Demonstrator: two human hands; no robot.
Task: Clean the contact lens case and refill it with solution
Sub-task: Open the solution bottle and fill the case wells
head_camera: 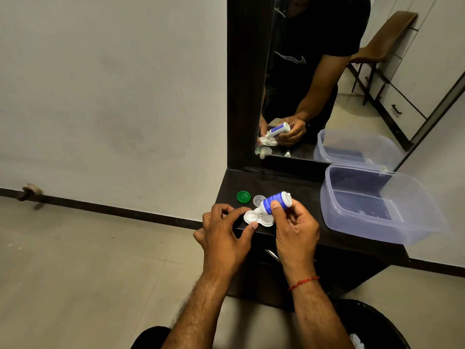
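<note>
White case (259, 219), both wells uncapped, sits at near left edge of dark tabletop (297, 183). Left hand (226, 235) pinches case's left rim between thumb and forefinger. Right hand (293, 227), grip closed around blue bottle (275, 202), tilts nozzle down over left well. Green cap (243, 196) and clear cap (259, 199) lie just beyond, tub (377, 205) to right. Risks: hard squeeze overfills well and spills; nozzle touching well contaminates solution; case near edge may slip off if pinch loosens.

right hand (294, 222) tilting solution bottle (275, 201), lens case (259, 219)
</note>
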